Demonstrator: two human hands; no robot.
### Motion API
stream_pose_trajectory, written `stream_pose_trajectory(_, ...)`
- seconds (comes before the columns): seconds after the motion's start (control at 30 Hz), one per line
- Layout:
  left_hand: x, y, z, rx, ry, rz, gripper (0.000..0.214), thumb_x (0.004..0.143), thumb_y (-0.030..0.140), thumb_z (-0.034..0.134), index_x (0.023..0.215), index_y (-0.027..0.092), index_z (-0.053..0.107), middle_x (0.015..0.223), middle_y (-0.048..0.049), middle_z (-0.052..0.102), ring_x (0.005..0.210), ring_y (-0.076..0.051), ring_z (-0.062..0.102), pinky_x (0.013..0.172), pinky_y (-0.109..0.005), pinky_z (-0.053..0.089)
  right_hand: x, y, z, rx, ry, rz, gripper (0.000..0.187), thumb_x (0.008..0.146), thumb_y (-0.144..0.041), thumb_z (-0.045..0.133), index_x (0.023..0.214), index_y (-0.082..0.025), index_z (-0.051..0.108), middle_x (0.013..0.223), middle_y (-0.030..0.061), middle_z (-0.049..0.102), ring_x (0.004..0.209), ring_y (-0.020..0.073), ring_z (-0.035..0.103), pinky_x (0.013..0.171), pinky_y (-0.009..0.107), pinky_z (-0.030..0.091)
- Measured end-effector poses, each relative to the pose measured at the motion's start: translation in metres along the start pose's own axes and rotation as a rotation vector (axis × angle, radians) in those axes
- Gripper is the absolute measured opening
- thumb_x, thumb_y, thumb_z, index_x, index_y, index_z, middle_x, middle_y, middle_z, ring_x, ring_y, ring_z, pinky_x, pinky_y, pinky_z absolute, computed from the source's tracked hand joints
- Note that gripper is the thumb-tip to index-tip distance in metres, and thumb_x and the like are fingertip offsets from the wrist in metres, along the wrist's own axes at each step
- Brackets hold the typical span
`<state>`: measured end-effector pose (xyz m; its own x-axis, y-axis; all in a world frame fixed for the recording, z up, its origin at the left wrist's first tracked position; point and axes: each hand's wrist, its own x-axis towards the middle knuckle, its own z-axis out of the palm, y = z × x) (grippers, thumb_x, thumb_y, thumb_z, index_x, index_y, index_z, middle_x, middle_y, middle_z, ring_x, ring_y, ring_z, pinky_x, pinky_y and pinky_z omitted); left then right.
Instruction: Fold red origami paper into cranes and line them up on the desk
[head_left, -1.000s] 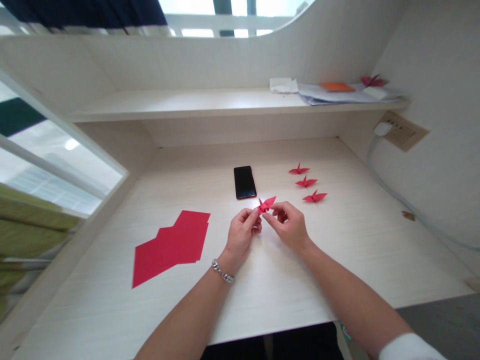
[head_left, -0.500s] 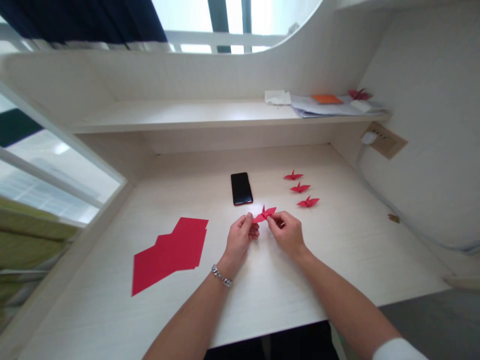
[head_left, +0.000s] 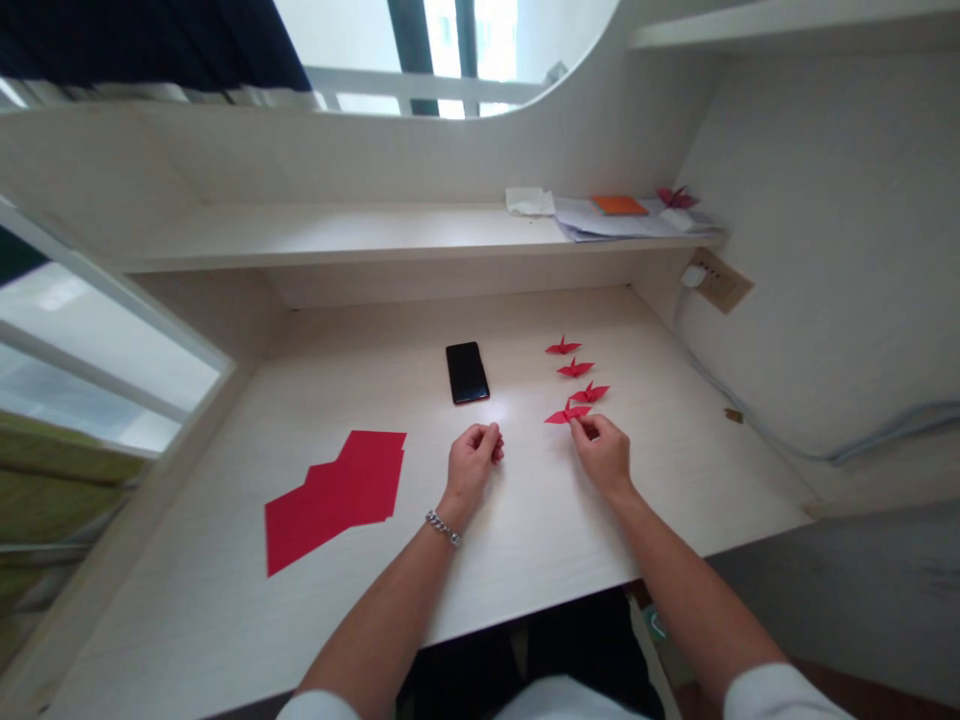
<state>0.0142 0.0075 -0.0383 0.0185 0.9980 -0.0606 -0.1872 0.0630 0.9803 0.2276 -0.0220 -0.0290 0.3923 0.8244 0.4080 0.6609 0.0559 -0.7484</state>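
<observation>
Between the thumb and finger of my right hand is a red origami crane with its wings spread. It is just in front of a row of similar cranes: the nearest crane, a middle crane and the farthest crane. My left hand is closed over the desk, thumb against curled fingers, and nothing shows in it. Red paper sheets lie overlapping to the left of that hand.
A black phone lies on the desk beyond my left hand. Papers, an orange square and another folded red figure sit on the shelf. A cable runs from the wall socket along the right.
My left hand has let go of the crane. My right hand has carried it right, up to the row of cranes. The view has shifted somewhat.
</observation>
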Motion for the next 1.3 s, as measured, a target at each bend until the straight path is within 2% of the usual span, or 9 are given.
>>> stream_pose_trajectory(0.2, 0.001, -0.002, -0.002, 0.047, -0.037, 0.011, 0.033, 0.079, 0.047, 0.066, 0.07, 0.015, 0.06, 0.065, -0.0017, 0.059, 0.055, -0.011, 0.052, 0.052, -0.023, 0.042, 0.001, 0.033, -0.022, -0.045, 0.055, 0.108, 0.031, 0.083, -0.046, 0.057, 0.085, -0.018, 0.072, 0.082, 0.0076, 0.073, 0.07, 0.0205, 0.064, 0.07, 0.032, 0.048)
stream_pose_trajectory(0.37, -0.002, -0.001, -0.004, 0.113, -0.05, 0.036, 0.033, 0.078, 0.048, 0.065, 0.07, 0.016, 0.061, 0.064, -0.0019, 0.06, 0.056, -0.012, 0.053, 0.053, -0.024, 0.042, 0.003, 0.045, -0.028, -0.054, 0.088, 0.152, 0.032, 0.082, -0.045, 0.056, 0.087, -0.017, 0.072, 0.084, 0.0085, 0.074, 0.073, 0.0217, 0.065, 0.073, 0.033, 0.049)
stream_pose_trajectory(0.67, -0.012, 0.004, -0.004, 0.314, -0.078, 0.136, 0.031, 0.083, 0.046, 0.059, 0.072, 0.017, 0.061, 0.062, -0.0005, 0.06, 0.056, -0.013, 0.053, 0.057, -0.025, 0.042, 0.004, 0.05, -0.027, -0.127, 0.079, 0.172, 0.029, 0.081, -0.041, 0.054, 0.085, -0.019, 0.073, 0.083, 0.0084, 0.074, 0.073, 0.0229, 0.065, 0.074, 0.034, 0.049)
stream_pose_trajectory(1.07, -0.015, 0.013, -0.001, 0.328, -0.055, 0.124, 0.03, 0.082, 0.045, 0.061, 0.07, 0.017, 0.063, 0.061, -0.0013, 0.061, 0.055, -0.014, 0.054, 0.056, -0.026, 0.042, 0.004, 0.05, -0.028, -0.14, 0.052, 0.178, 0.028, 0.08, -0.041, 0.056, 0.086, -0.019, 0.072, 0.085, 0.0071, 0.074, 0.075, 0.0221, 0.066, 0.076, 0.035, 0.051)
stream_pose_trajectory(1.3, -0.014, 0.01, -0.002, 0.306, -0.057, 0.117, 0.03, 0.081, 0.046, 0.062, 0.071, 0.017, 0.063, 0.063, -0.0018, 0.062, 0.056, -0.014, 0.055, 0.057, -0.026, 0.043, 0.004, 0.048, -0.027, -0.127, 0.054, 0.199, 0.027, 0.078, -0.041, 0.058, 0.085, -0.019, 0.072, 0.084, 0.0076, 0.074, 0.074, 0.0223, 0.065, 0.077, 0.035, 0.051)
